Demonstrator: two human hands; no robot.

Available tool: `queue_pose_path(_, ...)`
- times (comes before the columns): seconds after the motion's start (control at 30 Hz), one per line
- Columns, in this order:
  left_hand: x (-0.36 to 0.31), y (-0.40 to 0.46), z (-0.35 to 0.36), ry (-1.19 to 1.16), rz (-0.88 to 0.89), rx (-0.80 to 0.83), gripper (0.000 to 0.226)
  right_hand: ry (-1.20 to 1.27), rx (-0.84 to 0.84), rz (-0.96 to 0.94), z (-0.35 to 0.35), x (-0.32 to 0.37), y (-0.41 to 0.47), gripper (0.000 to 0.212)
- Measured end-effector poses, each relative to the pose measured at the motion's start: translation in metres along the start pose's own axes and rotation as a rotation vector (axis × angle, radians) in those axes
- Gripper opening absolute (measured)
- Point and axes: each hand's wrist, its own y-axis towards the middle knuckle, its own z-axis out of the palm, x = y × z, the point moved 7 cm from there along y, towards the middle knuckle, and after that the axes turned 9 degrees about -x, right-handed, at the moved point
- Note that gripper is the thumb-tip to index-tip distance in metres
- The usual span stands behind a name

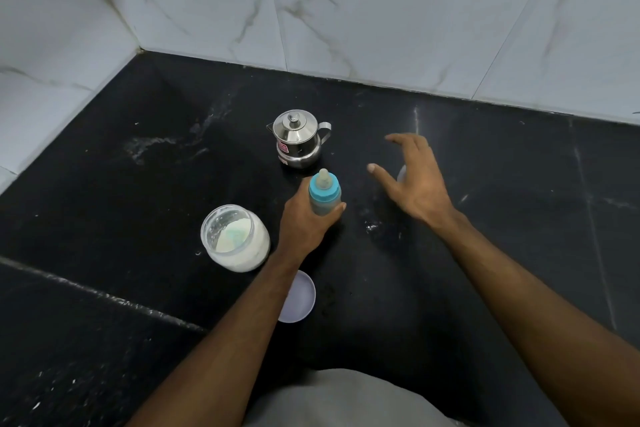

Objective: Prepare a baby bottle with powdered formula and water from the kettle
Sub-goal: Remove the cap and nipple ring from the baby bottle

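Your left hand (304, 222) grips bottle (325, 196) at body; right hand (412, 180) spread, holding nothing. Bottle likely light, smooth plastic: hold body, twist blue collar.

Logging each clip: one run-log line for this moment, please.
left hand grips bottle, teat on | right hand open, above counter | kettle lidded | powder jar open, lid beside it

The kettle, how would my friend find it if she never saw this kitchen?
Start at the black counter under the white marble wall. The kettle stands near the back, beyond the blue-capped bottle that the left hand holds. It is the only shiny metal thing, with a knobbed lid and a side handle.
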Motion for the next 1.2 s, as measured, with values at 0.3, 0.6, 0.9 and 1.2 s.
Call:
queue_pose_path(0.3, -0.001, 0.002, 0.008, 0.117, 0.042, 0.004, 0.041, 0.425, 0.26, -0.014, 0.066, 0.088, -0.034, 0.065)
queue_pose_path(0.6, 0.012, 0.004, 0.008, 0.118, -0.022, 0.018, 0.042, 0.602, 0.076, 0.124, 0.081, 0.08, -0.031, 0.044)
queue_pose_path(0.9, 0.006, 0.002, 0.004, -0.016, -0.003, 0.062, 0.049, 0.605, 0.372, 0.029, 0.086, 0.082, -0.018, 0.033)
queue_pose_path(1.2, 0.003, -0.008, 0.005, -0.075, -0.023, 0.182, 0.051, 0.667, 0.638, 0.003, 0.078, 0.085, -0.021, 0.036)
